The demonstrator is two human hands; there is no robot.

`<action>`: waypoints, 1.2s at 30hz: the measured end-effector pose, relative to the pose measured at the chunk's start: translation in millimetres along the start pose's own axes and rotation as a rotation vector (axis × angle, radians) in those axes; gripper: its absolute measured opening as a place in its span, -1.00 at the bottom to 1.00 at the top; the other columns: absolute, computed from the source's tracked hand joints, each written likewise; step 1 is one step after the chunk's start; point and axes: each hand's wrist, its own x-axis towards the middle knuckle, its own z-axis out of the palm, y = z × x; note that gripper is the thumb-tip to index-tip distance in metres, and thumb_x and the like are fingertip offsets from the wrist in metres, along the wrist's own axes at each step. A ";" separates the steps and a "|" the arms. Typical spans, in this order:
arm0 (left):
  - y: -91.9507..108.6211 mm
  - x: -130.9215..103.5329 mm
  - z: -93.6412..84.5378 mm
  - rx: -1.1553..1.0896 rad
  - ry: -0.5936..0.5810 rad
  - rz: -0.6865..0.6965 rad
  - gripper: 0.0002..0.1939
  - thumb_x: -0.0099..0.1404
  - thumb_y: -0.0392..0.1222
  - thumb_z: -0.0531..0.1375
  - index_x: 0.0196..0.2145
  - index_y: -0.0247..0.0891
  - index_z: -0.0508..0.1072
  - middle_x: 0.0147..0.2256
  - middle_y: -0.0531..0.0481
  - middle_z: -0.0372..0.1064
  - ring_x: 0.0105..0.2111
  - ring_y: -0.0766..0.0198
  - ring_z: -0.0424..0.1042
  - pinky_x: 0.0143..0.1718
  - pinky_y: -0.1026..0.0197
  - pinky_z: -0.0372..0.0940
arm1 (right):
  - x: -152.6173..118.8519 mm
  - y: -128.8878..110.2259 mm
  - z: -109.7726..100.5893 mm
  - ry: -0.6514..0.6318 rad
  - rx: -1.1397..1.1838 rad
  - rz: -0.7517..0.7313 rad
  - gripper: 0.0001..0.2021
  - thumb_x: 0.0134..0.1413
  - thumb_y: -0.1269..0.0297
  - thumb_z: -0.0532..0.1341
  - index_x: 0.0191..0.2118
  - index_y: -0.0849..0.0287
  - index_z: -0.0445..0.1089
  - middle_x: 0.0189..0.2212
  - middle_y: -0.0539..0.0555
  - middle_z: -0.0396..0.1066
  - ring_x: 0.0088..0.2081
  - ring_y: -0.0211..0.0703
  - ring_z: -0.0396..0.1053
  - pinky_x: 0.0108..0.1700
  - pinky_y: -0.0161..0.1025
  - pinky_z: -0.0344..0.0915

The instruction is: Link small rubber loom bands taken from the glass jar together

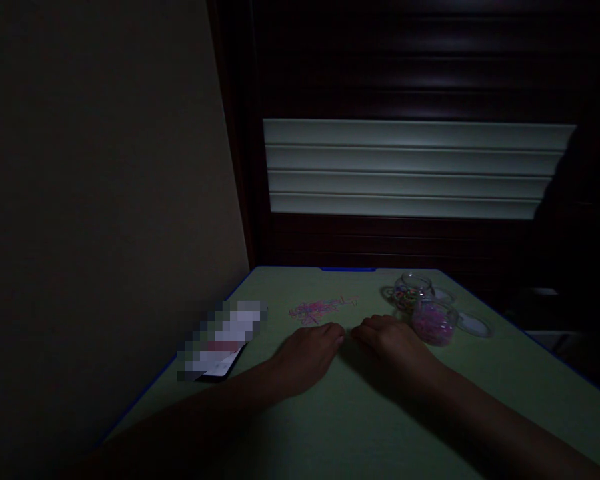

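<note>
Two hands curl inward, fingertips close together, as I look down: left hand [310, 352] and right hand [391, 341] are nearer me than the pile of thin colorful bands [314, 310]; I cannot tell whether either grips anything. Right of that pile stand two clear jars [434, 324]; left lies a phone [219, 367].

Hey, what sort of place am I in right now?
Probably a dim room in a home: a pale green table with blue edging stands by a plain wall, with dark wooden slatted panelling behind and a lit phone on top.
</note>
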 end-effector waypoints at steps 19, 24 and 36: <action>-0.4 -0.2 1.0 0.032 0.020 0.032 -0.73 0.35 -0.19 -0.21 -0.24 -0.23 0.24 -0.31 0.00 0.30 -0.37 0.29 0.34 -0.35 0.25 0.21 | -0.5 0.9 0.6 0.051 -0.044 -0.003 -0.83 0.09 0.40 0.01 -0.41 0.19 0.32 -0.48 0.02 0.33 -0.43 -0.28 0.22 -0.36 -0.31 0.00; -1.2 -0.1 1.9 0.038 0.018 0.022 -0.72 0.35 -0.19 -0.22 -0.25 -0.25 0.24 -0.32 -0.01 0.30 -0.36 0.29 0.33 -0.34 0.24 0.21 | 0.0 5.0 -2.7 0.043 -0.161 0.011 -0.87 0.05 0.43 0.04 -0.44 0.19 0.30 -0.48 0.01 0.34 -0.45 -0.28 0.21 -0.37 -0.30 -0.01; -2.0 -0.3 1.0 0.049 0.000 0.054 -0.72 0.35 -0.21 -0.23 -0.24 -0.26 0.24 -0.32 -0.02 0.28 -0.36 0.30 0.32 -0.33 0.25 0.23 | -1.3 11.5 -25.9 -0.042 -0.519 0.201 -0.81 0.01 0.51 0.04 -0.32 0.23 0.37 -0.35 0.14 0.38 -0.26 -0.05 0.29 -0.21 -0.15 0.08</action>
